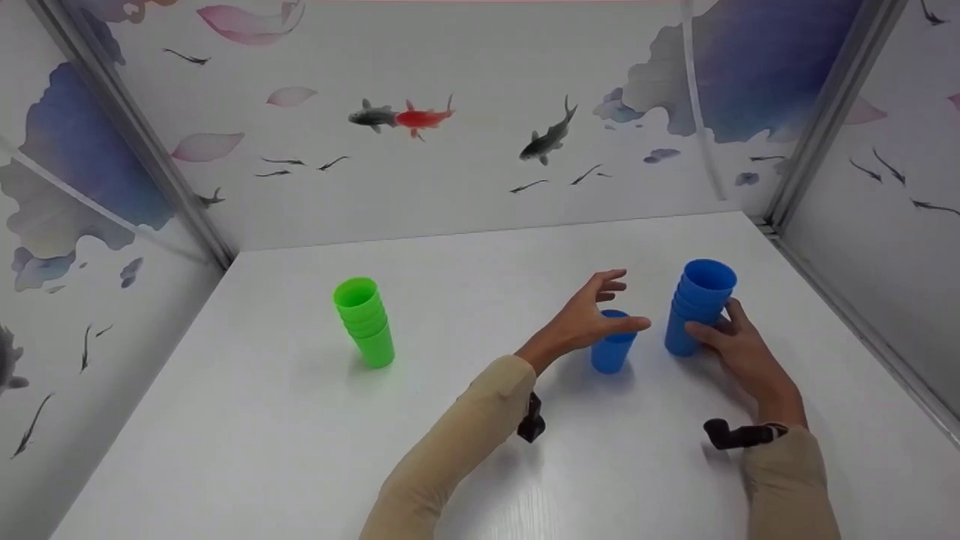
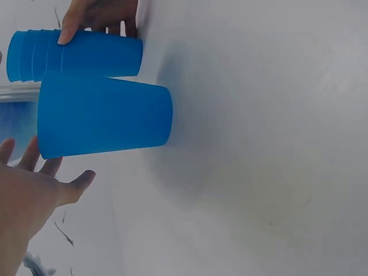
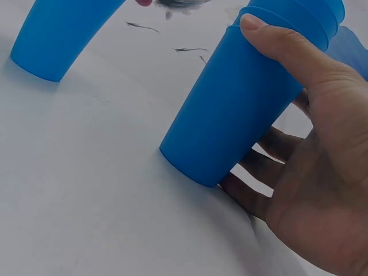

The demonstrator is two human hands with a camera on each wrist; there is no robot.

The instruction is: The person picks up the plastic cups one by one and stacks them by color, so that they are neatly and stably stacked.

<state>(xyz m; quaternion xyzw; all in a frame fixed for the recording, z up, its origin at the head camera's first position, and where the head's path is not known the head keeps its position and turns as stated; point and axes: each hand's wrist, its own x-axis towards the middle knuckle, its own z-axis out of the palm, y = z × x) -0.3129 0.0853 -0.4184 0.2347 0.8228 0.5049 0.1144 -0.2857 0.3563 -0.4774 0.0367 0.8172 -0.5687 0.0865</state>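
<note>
A stack of several nested blue cups [image 1: 700, 300] stands upright at the right of the table. My right hand [image 1: 742, 356] grips it, thumb on the near side and fingers behind, as the right wrist view also shows on the blue stack [image 3: 230, 109]. To its left a single blue cup [image 1: 611, 352] stands upright on the table. Around its rim hovers my left hand [image 1: 585, 315], fingers spread and thumb apart from them. In the left wrist view the left hand [image 2: 34, 195] is beside the mouth of the single cup [image 2: 106, 115]; whether it touches is unclear.
A stack of several green cups [image 1: 364, 322] stands upright on the left part of the white table [image 1: 247, 420]. Patterned panels with painted fish [image 1: 424, 118] enclose the table's back and sides. Each wrist carries a small black device [image 1: 739, 435].
</note>
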